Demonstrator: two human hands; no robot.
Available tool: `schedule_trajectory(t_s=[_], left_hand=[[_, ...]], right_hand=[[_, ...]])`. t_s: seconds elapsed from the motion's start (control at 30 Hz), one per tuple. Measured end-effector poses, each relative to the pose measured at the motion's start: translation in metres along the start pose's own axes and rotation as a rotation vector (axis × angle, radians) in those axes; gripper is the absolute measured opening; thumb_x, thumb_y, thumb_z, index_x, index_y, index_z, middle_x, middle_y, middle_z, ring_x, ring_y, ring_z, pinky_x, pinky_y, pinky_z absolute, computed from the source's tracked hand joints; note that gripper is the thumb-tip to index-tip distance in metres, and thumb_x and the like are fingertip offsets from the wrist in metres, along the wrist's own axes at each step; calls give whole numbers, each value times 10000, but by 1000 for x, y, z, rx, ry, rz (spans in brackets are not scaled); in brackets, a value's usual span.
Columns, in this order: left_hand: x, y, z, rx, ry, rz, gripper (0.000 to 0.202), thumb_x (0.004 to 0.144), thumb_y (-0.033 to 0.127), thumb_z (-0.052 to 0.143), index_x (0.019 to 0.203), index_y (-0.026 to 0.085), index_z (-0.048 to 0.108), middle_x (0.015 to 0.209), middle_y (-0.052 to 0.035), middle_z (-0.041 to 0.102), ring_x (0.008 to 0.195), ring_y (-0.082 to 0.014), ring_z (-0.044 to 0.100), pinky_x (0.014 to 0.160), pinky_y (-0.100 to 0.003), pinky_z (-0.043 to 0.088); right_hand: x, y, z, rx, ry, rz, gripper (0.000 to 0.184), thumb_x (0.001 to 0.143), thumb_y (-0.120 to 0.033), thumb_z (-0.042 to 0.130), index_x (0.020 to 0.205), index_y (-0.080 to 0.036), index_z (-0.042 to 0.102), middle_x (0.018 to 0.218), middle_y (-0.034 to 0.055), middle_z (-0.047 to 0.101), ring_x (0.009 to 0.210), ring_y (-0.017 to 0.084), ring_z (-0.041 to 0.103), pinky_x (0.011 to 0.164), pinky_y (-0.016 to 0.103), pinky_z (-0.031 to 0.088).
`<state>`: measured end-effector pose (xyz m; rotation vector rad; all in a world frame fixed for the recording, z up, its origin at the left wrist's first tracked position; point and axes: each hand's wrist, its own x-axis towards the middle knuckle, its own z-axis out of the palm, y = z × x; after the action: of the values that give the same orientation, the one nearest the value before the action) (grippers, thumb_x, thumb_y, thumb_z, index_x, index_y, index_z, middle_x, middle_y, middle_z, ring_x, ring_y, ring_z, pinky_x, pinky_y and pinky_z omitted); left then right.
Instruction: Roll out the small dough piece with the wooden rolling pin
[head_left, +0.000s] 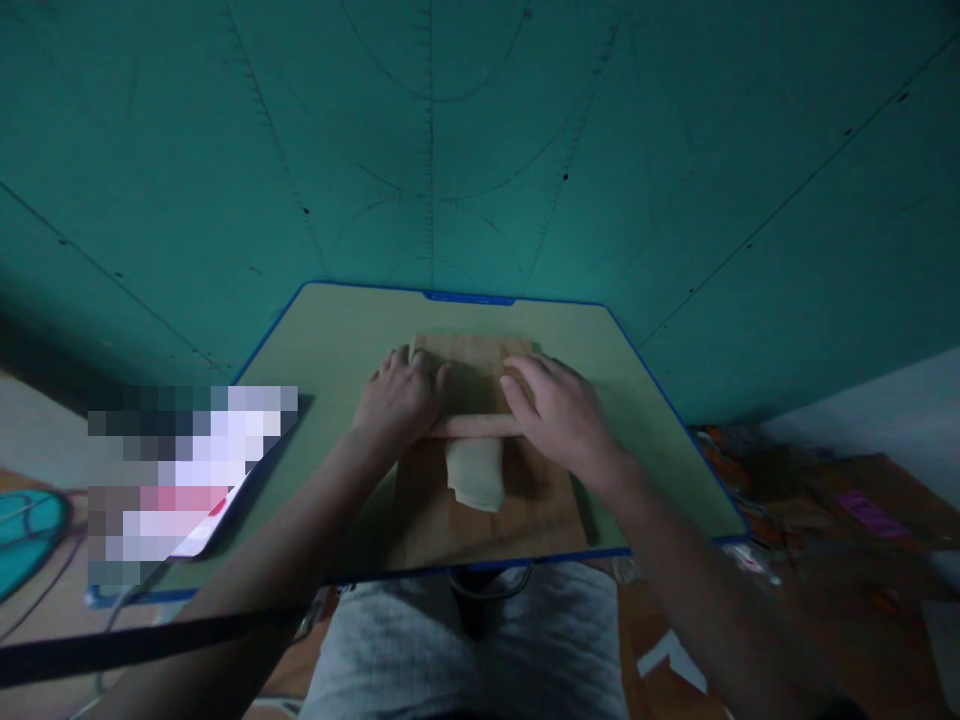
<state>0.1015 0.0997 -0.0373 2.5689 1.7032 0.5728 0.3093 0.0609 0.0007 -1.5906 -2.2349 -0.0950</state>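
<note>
A wooden rolling pin (480,426) lies crosswise over the far part of a pale, flattened sheet of dough (476,475). My left hand (401,395) rests over the pin's left end, palm down, with its fingers reaching beyond it. Over the right end my right hand (559,408) is curved, thumb pointing inward. Both hands cover the ends of the pin, so those are hidden. Beneath the dough is a wooden board (424,515), and the dough's near edge looks uneven.
The board lies on a pale table (360,325) with a blue rim. At the left stands a partly blurred-out screen-like device (232,490). A green wall (480,150) rises behind the table. Cardboard (870,500) and clutter lie on the floor at right; a dark strap crosses lower left.
</note>
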Motion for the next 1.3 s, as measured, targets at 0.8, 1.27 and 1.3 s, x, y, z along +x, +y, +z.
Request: schedule_trajectory(t_s=[0.8,1.27,1.3], left_hand=[[-44,31,-21,133,66,117,439,989,319,337,1241,103,624,1387,-230,598,1347,-383,518,1068,-540,435],[-90,38,-30,133,8,192,615,974,467,388,1454,94,481,1532,-229,473,1436,-415,414,1124,-563,396],[-83,36,-30,131,-16,192,595,976,451,377,1449,109,493,1520,-214,494,1416,-401,448,1110,-545,416]], right_hand=[[-39,-12,11,-93,-90,26,415,1041,-341,336,1219,-169,670,1297,141,662,1221,296,567,1049,456,425],[-72,-16,1,4,-235,-52,654,1030,-488,365,1538,-76,395,1586,209,394,1490,313,352,1222,535,291],[-64,-14,2,12,-257,-35,660,1035,-511,338,1537,-87,402,1587,201,396,1491,313,350,1221,539,286]])
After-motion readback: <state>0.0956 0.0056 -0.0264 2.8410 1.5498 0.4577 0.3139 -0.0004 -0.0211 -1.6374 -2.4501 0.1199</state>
